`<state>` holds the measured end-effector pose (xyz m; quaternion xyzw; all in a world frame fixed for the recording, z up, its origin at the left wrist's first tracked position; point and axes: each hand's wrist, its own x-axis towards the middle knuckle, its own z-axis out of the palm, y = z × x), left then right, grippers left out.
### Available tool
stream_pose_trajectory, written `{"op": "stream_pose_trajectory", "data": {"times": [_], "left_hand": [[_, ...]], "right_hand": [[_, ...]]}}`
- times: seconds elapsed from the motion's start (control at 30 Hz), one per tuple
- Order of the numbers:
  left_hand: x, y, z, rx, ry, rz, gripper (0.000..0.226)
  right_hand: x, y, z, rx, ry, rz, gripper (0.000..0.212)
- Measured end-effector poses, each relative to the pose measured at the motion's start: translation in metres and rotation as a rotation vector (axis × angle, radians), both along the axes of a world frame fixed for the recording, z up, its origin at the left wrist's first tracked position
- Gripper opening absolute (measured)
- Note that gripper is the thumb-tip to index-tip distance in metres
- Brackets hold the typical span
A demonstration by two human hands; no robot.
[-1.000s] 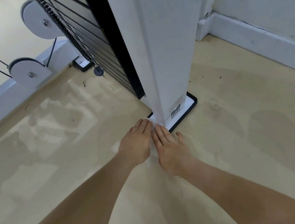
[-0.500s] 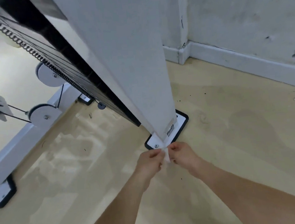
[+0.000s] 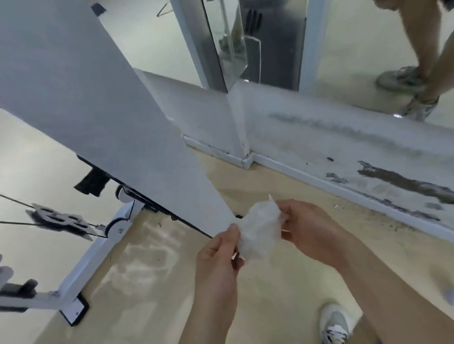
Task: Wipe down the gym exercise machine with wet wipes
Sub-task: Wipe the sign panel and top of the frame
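A crumpled white wet wipe (image 3: 259, 230) hangs in the air between my hands, just in front of the gym machine's white upright column (image 3: 86, 93). My left hand (image 3: 219, 256) pinches its lower left edge with thumb and fingers. My right hand (image 3: 310, 231) pinches its right side. The column slants from upper left down to the wipe; its foot is hidden behind my hands. Black weight plates and cables with white pulleys (image 3: 116, 226) sit to the column's left.
A scuffed white wall with a baseboard (image 3: 357, 188) runs along the right, with a mirror (image 3: 371, 24) above it reflecting a person's legs. The machine's white base rail (image 3: 74, 287) lies on the beige floor at left. My shoe (image 3: 335, 326) stands at bottom right.
My hands lifted off the column's foot on the floor and rose, taking the wipe with them. They now spread the crumpled wipe between them. The view tilted upward.
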<state>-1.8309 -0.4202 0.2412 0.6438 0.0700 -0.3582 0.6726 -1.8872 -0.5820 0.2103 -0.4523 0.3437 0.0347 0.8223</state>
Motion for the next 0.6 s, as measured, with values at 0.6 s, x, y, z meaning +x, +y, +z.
{"op": "stream_pose_trajectory", "data": {"times": [0.6], "left_hand": [[-0.042, -0.114, 0.345, 0.165, -0.530, 0.120, 0.064]], "right_hand": [[0.010, -0.094, 0.387, -0.726, -0.276, 0.306, 0.022]]}}
